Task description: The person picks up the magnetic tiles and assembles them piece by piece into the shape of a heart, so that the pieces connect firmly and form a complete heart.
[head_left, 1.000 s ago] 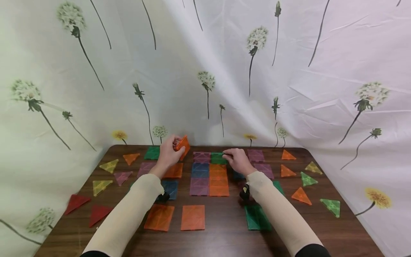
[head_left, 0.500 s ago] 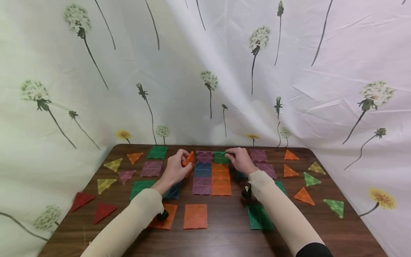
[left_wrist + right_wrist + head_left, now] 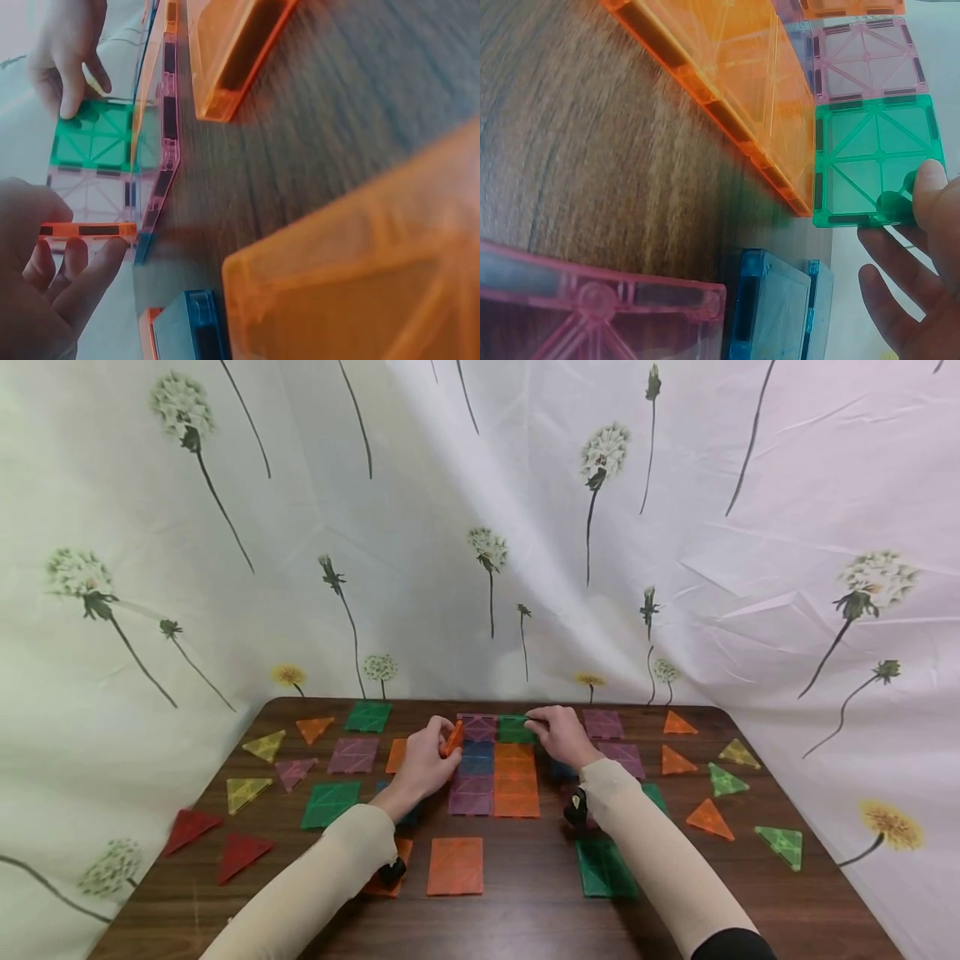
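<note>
My left hand [image 3: 426, 762] pinches an orange square magnetic tile [image 3: 88, 229] between thumb and fingers, on edge, by the left end of a standing purple tile [image 3: 477, 727]. Whether these two touch, I cannot tell. Beside the purple tile stands a green square tile [image 3: 877, 161]; my right hand [image 3: 564, 737] pinches its outer edge. Both standing tiles rise at the far edge of a flat block. That block has blue [image 3: 476, 758] and purple [image 3: 472, 796] tiles on the left and orange tiles [image 3: 516, 781] on the right.
Loose squares lie around: an orange one [image 3: 455, 866] in front, a dark green one [image 3: 604, 867] at front right, green [image 3: 330, 804] and purple [image 3: 354, 755] ones at left. Triangles, including red [image 3: 243, 857] and orange [image 3: 710, 820], line both sides. A flowered cloth [image 3: 420, 568] hangs behind the table.
My left hand has carried the orange tile down and to the right, up to the standing purple tile's left end. The right hand stays at the green tile.
</note>
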`<state>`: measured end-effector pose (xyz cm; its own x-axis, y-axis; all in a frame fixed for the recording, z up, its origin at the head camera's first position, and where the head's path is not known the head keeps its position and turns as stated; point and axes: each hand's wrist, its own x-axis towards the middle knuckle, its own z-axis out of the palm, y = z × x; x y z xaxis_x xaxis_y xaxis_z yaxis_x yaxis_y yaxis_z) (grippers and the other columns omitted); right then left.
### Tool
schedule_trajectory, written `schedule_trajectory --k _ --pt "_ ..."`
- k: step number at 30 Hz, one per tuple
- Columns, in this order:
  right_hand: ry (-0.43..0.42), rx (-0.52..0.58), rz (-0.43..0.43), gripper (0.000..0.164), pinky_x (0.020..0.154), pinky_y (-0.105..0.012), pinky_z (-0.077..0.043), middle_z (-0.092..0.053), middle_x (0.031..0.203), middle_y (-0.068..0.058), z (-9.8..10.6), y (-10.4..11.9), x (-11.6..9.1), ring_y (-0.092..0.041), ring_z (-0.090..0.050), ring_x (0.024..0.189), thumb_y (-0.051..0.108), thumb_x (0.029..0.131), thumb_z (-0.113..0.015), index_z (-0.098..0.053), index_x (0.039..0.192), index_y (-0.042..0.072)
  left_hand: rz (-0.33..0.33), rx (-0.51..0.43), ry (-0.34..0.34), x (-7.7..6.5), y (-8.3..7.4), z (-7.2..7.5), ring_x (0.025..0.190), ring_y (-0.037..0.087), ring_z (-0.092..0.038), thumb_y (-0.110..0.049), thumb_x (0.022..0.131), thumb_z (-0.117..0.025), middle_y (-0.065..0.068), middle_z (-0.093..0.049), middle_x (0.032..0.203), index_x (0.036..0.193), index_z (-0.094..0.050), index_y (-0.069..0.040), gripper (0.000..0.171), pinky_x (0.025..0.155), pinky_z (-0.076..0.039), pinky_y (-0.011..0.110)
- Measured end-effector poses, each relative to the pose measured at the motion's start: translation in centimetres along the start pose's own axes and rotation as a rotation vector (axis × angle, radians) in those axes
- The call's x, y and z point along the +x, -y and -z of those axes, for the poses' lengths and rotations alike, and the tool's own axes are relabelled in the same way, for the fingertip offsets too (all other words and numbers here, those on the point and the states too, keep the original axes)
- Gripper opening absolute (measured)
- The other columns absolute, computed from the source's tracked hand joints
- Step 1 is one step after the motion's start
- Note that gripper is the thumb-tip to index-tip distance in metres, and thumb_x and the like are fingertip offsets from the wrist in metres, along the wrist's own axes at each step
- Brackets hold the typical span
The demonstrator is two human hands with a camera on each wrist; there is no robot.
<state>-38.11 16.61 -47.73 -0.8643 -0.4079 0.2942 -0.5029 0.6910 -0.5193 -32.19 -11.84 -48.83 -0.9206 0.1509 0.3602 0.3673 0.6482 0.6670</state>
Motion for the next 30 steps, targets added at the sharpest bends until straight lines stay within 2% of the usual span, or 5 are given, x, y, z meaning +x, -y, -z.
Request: schedule_trajectory --k 17,24,30 --pt "-0.002 -0.007 0.002 0.028 0.081 -0.041 -0.061 -0.077 0.118 -0.014 -0.17 -0.14 -0.05 -0.019 -0.073 0.086 0.017 0.106 -0.064 -0.075 0.128 0.004 -0.007 -0.011 -0.008 0.15 -0.16 -0.81 0.064 0.017 -0.05 -0.016 0.092 -0.082 0.006 -0.059 0.08 0.125 -0.054 -0.004 0.044 0.062 -0.047 0.033" --pt "-0.005 0.003 0.026 0.027 0.082 -0.042 -0.062 -0.077 0.117 -0.014 -0.08 -0.19 0.08 -0.02 -0.074 0.088 0.017 0.106 -0.064 -0.075 0.127 0.003 0.017 -0.033 -0.004 0.25 -0.22 -0.63 0.063 0.018 -0.055 -0.006 0.092 -0.076 0.007 -0.06 0.081 0.119 -0.055 -0.006 0.035 0.059 -0.052 0.032" --pt "-0.001 0.015 0.002 0.028 0.08 -0.041 -0.061 -0.077 0.116 -0.013 0.02 -0.13 0.14 -0.018 -0.073 0.085 0.018 0.106 -0.064 -0.075 0.128 0.004 0.028 -0.02 -0.012 0.36 -0.36 -0.68 0.059 0.017 -0.053 -0.004 0.091 -0.073 0.006 -0.059 0.078 0.118 -0.055 -0.005 0.033 0.057 -0.05 0.031"
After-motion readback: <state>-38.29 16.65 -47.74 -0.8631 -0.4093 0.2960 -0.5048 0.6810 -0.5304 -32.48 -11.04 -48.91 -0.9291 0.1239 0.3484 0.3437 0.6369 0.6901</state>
